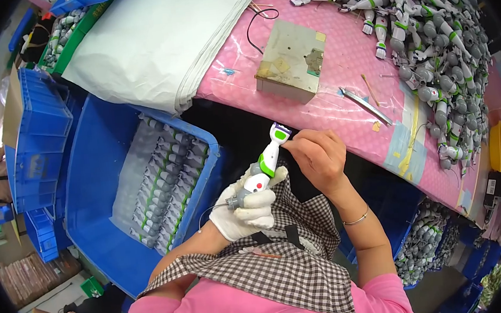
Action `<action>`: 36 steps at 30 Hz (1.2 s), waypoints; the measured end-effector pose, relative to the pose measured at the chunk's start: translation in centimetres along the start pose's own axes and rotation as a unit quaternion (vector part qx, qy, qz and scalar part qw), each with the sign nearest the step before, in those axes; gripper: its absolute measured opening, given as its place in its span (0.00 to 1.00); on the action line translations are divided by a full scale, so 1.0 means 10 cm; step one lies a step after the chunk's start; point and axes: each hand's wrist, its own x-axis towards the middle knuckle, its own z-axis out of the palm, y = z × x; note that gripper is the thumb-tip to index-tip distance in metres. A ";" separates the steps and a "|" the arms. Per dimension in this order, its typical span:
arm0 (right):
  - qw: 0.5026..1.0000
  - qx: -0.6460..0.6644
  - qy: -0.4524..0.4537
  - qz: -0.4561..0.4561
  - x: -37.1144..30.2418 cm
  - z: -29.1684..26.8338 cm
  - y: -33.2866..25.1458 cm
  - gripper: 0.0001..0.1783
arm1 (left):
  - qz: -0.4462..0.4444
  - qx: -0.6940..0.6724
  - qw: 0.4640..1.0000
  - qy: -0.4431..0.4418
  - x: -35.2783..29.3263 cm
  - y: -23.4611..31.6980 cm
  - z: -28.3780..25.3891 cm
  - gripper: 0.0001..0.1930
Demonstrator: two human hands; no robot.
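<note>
One toy limb (270,156), white, green, purple and grey, is held below the metal box (288,61), on the wearer's side of it. One slim metal tool (365,106) and one cotton swab (370,89) are seen to the right of the box, on the pink table cover (229,84). One blue bin (93,200) is placed to the box's lower left, with at least two rows of limbs (166,184) laid inside; the loose pile (431,39), right of the box, is too crowded to be counted. The held limb's long axis is slanted, its purple end pointed up and right towards the box. Its grey end is gripped by the gloved left hand (245,209); the bare right hand (321,159) is narrowed beside the purple end, and whether anything is pinched cannot be told
</note>
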 end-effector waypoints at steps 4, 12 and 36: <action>0.998 0.000 -0.063 -0.008 0.04 0.02 -0.06 0.14 | 0.002 -0.004 0.999 -0.038 -0.05 -0.03 -0.04 0.28; 0.982 0.040 -0.127 0.133 -0.09 0.01 -0.12 0.02 | 0.583 0.282 0.748 0.145 -1.62 0.80 0.52 0.21; 0.956 0.184 -0.179 0.140 0.43 1.20 -0.95 0.11 | 0.380 0.199 0.015 0.903 -4.03 1.34 -2.97 0.22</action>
